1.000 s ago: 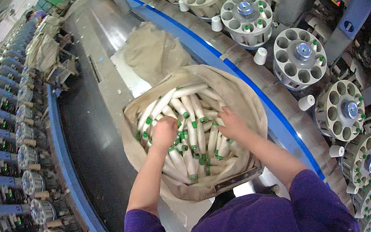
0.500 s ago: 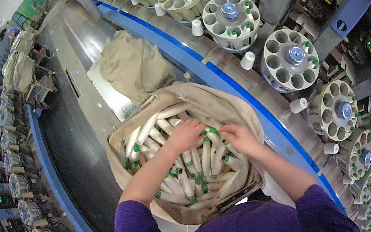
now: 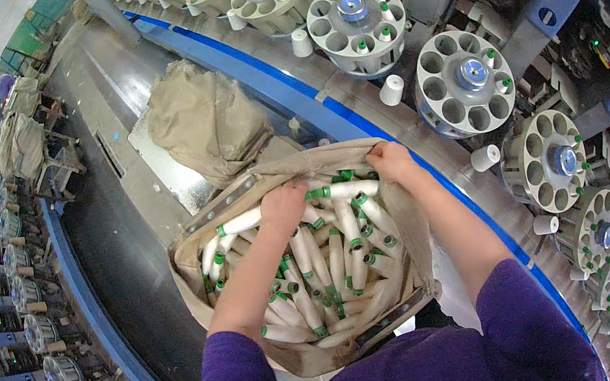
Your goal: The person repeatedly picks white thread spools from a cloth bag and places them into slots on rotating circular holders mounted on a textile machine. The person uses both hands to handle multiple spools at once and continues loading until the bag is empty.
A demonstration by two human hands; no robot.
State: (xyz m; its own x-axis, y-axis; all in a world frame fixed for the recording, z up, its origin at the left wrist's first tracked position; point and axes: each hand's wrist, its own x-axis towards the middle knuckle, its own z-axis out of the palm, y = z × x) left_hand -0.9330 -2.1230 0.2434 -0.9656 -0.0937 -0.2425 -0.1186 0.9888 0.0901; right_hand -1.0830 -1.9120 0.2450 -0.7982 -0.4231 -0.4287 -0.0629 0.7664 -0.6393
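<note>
A beige cloth sack [image 3: 190, 288] stands open in front of me, full of white yarn bobbins [image 3: 337, 254] with green ends. Over the far part of the heap, my left hand [image 3: 284, 204] is closed, its fingers curled round a bobbin [image 3: 240, 223] that sticks out to its left. The fingertips are partly hidden among the bobbins. At the sack's far right edge my right hand [image 3: 394, 162] has its fingers bent over the cloth rim, pinching it. Another bobbin [image 3: 354, 189] lies crosswise between the two hands.
Crumpled beige cloth [image 3: 203, 119] covers something beyond the sack. On the right, a blue-edged machine rail [image 3: 353, 118] runs past round bobbin magazines [image 3: 464, 85] and white yarn cones [image 3: 391, 90]. A matching machine row [image 3: 40, 331] lines the left side of the aisle [image 3: 107, 250].
My right hand has moved away and right, from the bobbins onto the sack's rim. My left hand has shifted slightly left and far. The whole view has shifted a little.
</note>
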